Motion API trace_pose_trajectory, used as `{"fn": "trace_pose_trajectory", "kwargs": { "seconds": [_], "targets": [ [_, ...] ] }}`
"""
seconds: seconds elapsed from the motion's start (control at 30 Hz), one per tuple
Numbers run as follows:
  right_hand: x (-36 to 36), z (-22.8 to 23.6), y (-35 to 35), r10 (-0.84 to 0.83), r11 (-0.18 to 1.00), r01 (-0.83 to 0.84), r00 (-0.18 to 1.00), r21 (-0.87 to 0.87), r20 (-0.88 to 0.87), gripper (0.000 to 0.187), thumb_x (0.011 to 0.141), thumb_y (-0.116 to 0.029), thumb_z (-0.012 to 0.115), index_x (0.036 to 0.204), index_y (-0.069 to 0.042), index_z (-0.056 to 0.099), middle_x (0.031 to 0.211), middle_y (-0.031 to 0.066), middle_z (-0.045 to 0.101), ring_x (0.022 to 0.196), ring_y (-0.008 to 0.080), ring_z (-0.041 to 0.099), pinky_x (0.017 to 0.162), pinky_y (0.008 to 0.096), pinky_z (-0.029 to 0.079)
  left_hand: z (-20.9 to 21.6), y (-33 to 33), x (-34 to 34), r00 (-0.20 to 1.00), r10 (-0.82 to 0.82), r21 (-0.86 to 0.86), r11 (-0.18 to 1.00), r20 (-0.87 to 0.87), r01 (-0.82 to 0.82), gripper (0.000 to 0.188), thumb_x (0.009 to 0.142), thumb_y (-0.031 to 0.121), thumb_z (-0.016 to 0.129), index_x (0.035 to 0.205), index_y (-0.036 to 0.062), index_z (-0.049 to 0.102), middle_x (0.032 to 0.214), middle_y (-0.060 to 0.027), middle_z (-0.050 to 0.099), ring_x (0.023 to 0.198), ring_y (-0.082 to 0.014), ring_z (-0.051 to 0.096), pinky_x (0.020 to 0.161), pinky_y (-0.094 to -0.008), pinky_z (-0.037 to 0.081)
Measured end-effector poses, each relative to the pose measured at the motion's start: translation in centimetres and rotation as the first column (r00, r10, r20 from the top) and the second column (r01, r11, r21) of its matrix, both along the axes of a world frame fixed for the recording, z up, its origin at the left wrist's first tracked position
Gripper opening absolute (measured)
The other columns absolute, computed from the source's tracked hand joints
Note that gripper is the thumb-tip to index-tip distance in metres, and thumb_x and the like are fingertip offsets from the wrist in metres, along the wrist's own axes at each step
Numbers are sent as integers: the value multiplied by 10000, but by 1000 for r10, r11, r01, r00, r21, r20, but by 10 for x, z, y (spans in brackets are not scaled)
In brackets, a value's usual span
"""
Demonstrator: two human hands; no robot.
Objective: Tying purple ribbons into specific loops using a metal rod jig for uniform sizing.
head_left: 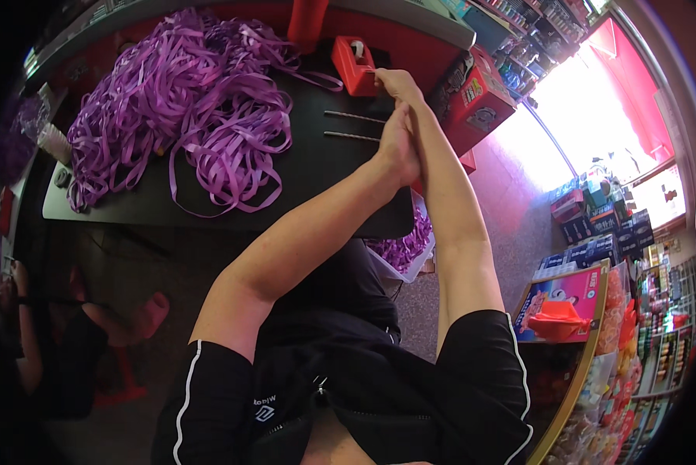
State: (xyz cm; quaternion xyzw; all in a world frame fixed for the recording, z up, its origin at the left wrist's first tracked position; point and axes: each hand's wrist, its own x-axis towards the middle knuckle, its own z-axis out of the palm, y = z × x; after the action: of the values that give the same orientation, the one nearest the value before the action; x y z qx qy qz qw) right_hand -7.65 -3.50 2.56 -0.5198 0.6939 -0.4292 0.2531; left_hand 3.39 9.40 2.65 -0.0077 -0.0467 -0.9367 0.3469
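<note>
At the table's far right, my right hand (400, 84) pinches the end of a short strip of tape at the front of a red tape dispenser (353, 68). A pale roll sits inside the dispenser. My left hand (398, 147) lies beside my right wrist, its fingers stretched forward and partly hidden by the right forearm. Just left of the hands, two thin patterned rods (354, 116) lie side by side on the black table (317, 174). A large tangled heap of purple ribbon (169, 93) covers the table's left half, with loose loops (235, 167) spilling toward me.
A box with more purple ribbon (410, 246) stands below the table's right end. Behind the hands is a red carton (476, 101). A white spool (54, 144) stands at the left edge. Another person (30, 333) sits at lower left. A display case (561, 310) stands right.
</note>
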Motion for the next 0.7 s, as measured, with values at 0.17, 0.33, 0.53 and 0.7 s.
{"fn": "trace_pose_trajectory", "kwargs": {
  "seconds": [0.17, 0.33, 0.53, 0.7],
  "targets": [
    [4, 11, 18, 172, 983, -179, 975, -36, -143, 276, 765, -250, 594, 709, 10, 666, 660, 62, 634, 654, 121, 584, 580, 265, 427, -10, -10, -4, 998, -53, -43, 998, -17, 52, 374, 934, 441, 413, 1031, 115, 570, 964, -81, 619, 930, -265, 584, 884, -408, 449],
    [-4, 35, 92, 242, 967, -222, 953, -125, 184, 247, 850, -216, 621, 859, 25, 675, 816, 61, 666, 745, 117, 599, 672, 253, 458, 5, 6, 3, 967, -38, -26, 999, 254, 46, 481, 888, 519, 460, 1228, 178, 457, 1231, -175, 462, 1160, -290, 420, 982, -409, 328],
    [-19, 53, 163, 273, 961, -252, 929, -112, 251, 221, 876, -182, 621, 947, 21, 671, 864, 48, 669, 846, 102, 600, 763, 238, 457, -7, 5, -1, 960, 16, -119, 993, 279, 18, 380, 869, 449, 528, 1138, 180, 516, 1267, -188, 390, 1063, -271, 365, 925, -352, 273],
    [-29, 51, 190, 254, 967, -250, 957, -45, 141, 242, 879, -207, 635, 965, 16, 671, 846, 13, 647, 812, 64, 558, 745, 224, 435, -11, 1, -3, 940, -58, -125, 986, 337, 106, 383, 842, 377, 608, 1145, 162, 516, 1252, -196, 379, 1121, -272, 319, 986, -355, 239]
  ]
}}
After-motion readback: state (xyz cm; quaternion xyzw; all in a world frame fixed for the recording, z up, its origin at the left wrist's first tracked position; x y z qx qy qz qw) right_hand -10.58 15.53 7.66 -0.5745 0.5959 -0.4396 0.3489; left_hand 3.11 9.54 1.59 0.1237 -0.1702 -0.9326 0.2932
